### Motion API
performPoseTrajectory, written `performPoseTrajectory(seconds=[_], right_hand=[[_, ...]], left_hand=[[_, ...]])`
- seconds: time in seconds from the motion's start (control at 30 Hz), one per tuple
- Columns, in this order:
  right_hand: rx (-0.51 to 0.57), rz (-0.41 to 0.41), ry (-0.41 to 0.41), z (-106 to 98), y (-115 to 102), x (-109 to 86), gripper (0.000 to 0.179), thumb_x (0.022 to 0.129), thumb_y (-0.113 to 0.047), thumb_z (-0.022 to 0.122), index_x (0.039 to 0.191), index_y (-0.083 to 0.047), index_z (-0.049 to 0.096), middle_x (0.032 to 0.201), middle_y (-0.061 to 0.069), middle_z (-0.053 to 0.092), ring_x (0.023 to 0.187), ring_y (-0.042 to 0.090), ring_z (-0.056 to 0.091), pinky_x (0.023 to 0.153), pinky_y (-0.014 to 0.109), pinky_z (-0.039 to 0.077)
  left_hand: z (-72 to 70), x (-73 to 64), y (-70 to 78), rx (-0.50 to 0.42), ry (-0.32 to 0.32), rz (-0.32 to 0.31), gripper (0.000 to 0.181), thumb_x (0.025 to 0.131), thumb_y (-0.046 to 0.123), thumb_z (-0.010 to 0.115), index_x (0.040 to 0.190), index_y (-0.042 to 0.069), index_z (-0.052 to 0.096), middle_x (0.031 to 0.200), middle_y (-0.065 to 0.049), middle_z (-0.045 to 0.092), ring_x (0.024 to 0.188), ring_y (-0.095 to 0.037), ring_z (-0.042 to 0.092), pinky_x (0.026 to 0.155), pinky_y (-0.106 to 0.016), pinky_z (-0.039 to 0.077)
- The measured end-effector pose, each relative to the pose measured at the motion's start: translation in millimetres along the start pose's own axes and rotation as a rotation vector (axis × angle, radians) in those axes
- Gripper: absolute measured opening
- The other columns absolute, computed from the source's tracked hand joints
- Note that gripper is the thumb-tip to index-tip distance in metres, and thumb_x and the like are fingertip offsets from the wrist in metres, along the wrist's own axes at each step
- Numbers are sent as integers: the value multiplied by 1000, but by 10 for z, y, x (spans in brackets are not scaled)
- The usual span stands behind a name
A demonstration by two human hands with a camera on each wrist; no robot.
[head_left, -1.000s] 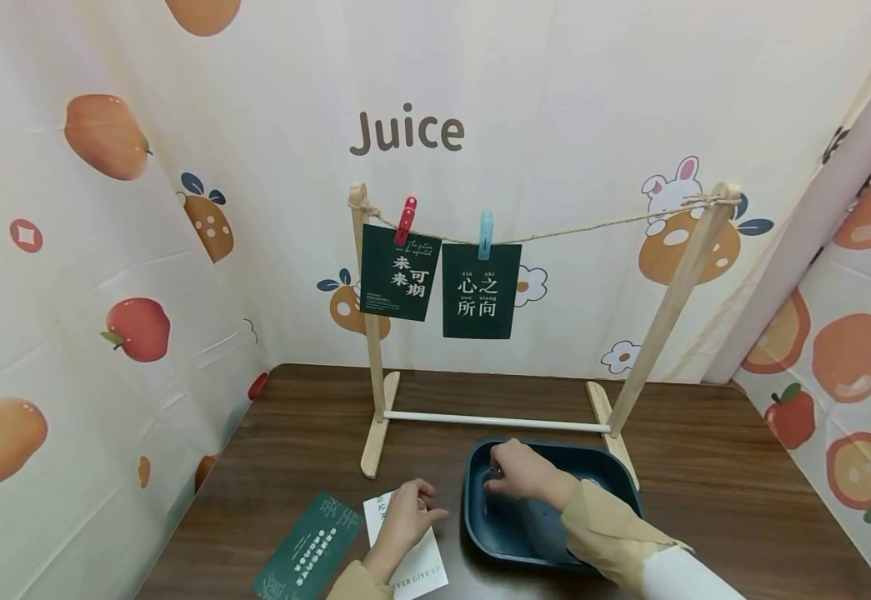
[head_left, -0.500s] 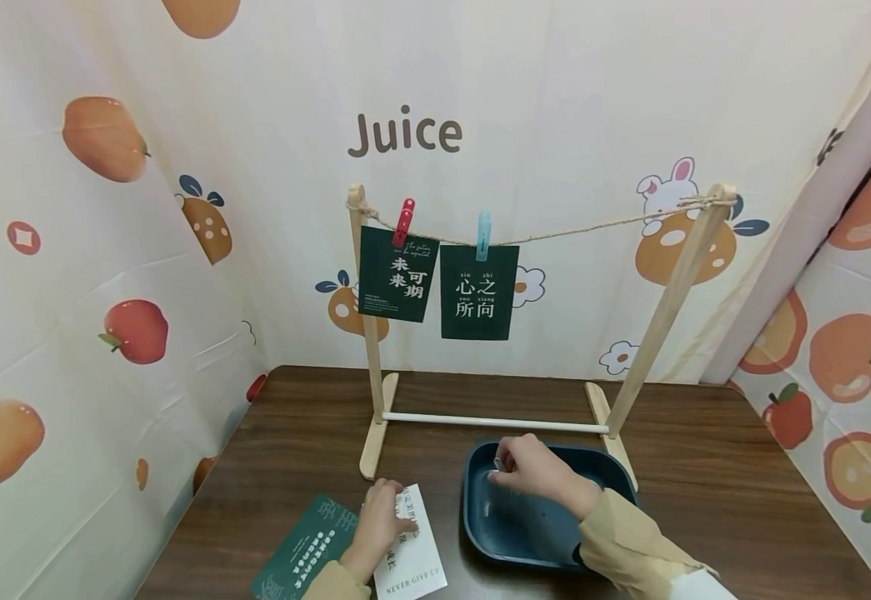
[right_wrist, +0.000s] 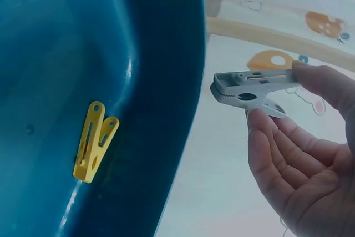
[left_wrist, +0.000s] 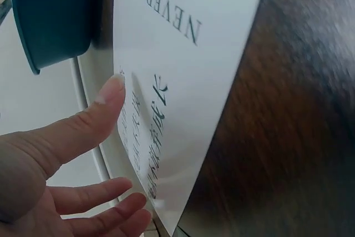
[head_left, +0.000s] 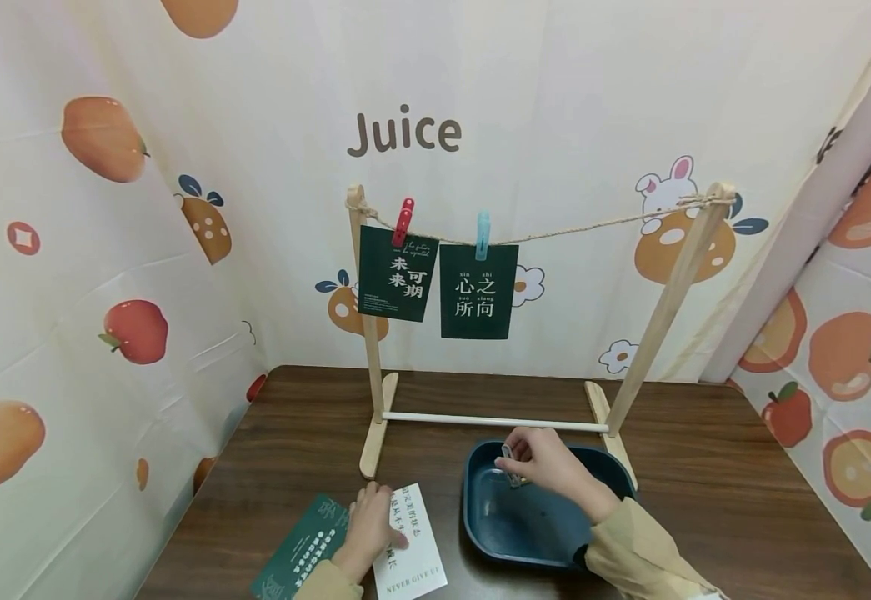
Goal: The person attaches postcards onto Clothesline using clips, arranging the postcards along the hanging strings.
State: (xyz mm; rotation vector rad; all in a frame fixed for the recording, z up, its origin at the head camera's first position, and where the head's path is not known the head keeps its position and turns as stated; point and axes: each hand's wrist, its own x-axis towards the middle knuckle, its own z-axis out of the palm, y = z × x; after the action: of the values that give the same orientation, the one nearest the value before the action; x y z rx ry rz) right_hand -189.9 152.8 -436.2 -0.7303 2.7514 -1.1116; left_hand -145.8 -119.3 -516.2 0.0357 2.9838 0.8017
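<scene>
On the wood-grain table (head_left: 285, 450), blue tray (head_left: 528, 533) is set right of white card (head_left: 416, 554), printed in dark characters plus NEVER GIVE UP. Card's left edge is partly covered by loosely spread left hand (head_left: 367, 521); contact can't be told. Gray plastic clothespin (right_wrist: 233, 88), serrated inside, is pinched by its handles in right hand (right_wrist: 308, 176), nose pointed away from palm.

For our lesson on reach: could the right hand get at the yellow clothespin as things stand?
Probably yes: the yellow clothespin lies uncovered in the blue tray, and the right hand is close by. It pinches a grey clothespin, though, which might need setting down first.
</scene>
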Motion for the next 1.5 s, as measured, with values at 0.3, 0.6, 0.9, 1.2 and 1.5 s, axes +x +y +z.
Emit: performPoseTrajectory(seconds=[0.3, 0.6, 0.9, 1.2, 1.5], right_hand=[[47, -3, 94, -19, -27, -83, 21, 81, -29, 65, 82, -8, 59, 71, -6, 54, 62, 6, 52, 56, 22, 45], [110, 60, 153, -25, -40, -170, 27, 79, -35, 65, 84, -9, 59, 71, -5, 55, 61, 7, 52, 55, 22, 45], [168, 107, 190, -26, -9, -227, 30, 77, -36, 66, 84, -7, 60, 71, -3, 57, 61, 8, 53, 53, 23, 45], [199, 132, 224, -25, 16, -273, 29, 76, -35, 67, 85, -8, 61, 73, -2, 58, 62, 7, 54, 54, 23, 45], [214, 166, 244, -36, 32, -310, 29, 76, -34, 68, 85, -7, 61, 73, -1, 58, 62, 9, 54, 55, 23, 45]], left_hand=[[1, 16, -13, 112, -13, 0, 74, 29, 14, 88, 92, -9, 57, 86, -15, 49, 78, -29, 44, 67, -44, 37], [4, 41, -53, 141, -27, -2, 80, 26, 16, 89, 93, -13, 56, 83, -15, 46, 76, -28, 43, 64, -41, 36], [0, 125, -122, 152, -37, -13, 91, 22, 21, 89, 98, -14, 52, 83, -15, 48, 75, -29, 44, 68, -44, 35], [-8, 173, -166, 167, -62, -11, 94, 21, 24, 89, 99, -14, 53, 83, -16, 48, 75, -27, 40, 67, -43, 29], [-41, 190, -157, 129, -100, -45, 109, 21, 23, 89, 113, -15, 46, 95, -22, 50, 82, -31, 43, 71, -46, 30]])
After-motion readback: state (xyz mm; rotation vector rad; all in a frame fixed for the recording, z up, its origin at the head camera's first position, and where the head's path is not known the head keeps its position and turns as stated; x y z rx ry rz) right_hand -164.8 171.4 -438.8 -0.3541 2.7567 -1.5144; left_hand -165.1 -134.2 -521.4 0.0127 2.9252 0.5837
